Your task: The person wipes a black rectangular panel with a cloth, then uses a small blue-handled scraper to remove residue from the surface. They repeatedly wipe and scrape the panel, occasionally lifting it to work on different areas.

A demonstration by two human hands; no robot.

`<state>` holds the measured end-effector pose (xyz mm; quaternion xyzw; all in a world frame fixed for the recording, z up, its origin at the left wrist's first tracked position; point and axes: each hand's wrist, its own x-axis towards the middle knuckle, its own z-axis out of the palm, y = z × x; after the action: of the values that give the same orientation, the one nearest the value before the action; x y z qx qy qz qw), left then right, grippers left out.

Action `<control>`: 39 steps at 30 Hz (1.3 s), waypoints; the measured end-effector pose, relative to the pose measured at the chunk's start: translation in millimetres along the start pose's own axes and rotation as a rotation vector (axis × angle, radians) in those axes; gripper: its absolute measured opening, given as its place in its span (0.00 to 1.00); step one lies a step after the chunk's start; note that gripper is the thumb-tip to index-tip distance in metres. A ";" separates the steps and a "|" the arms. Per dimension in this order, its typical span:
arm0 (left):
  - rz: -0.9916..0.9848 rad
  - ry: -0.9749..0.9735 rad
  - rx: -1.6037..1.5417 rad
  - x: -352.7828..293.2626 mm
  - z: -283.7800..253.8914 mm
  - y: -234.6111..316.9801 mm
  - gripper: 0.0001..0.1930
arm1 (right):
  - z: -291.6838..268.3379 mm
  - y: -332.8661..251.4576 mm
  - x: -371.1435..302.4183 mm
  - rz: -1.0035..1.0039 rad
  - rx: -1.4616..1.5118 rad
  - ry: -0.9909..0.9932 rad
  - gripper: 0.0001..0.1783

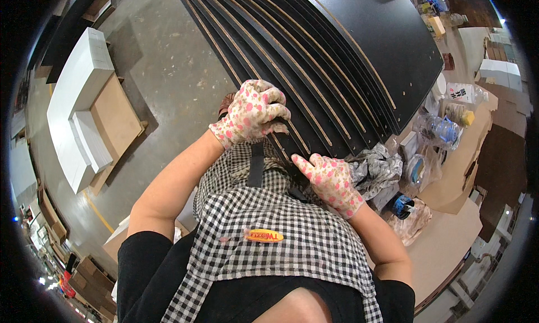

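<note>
Both of my hands wear white gloves with a pink flower print. In front of me lie several long black boards (314,87), overlapped like steps, with bare brown strips along their edges. My left hand (255,110) is closed over the nearest boards, its fingers curled down. A small pale, ragged scrap (279,127) shows at its fingertips; I cannot make out what it is. My right hand (330,181) rests at the near ends of the boards, index finger and thumb apart, the index fingertip touching a board edge. Its other fingers are partly hidden.
Crumpled grey plastic (377,168) lies right of my right hand, beside an open can with blue-black smears (402,205). Clear bottles (441,129) stand farther right on brown cardboard (466,171). Across the concrete floor at left, white panels (78,109) rest on a pallet.
</note>
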<state>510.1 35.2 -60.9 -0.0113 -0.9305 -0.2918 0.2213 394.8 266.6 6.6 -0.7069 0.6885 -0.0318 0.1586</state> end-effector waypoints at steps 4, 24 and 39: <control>-0.003 -0.008 -0.005 0.9 -0.6 0.5 0.13 | -0.2 -2.3 -1.8 -0.023 -0.050 -0.032 0.24; -0.018 -0.039 0.005 7.1 -5.8 3.1 0.17 | 4.7 -16.0 -30.5 0.372 0.564 0.491 0.16; -0.011 -0.174 0.136 16.1 -28.6 19.8 0.22 | 16.1 -44.4 -188.5 1.148 0.249 0.560 0.12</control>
<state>510.2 34.2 -22.6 -0.0164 -0.9639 -0.2269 0.1383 432.4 455.0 35.9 -0.1681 0.9632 -0.2047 0.0456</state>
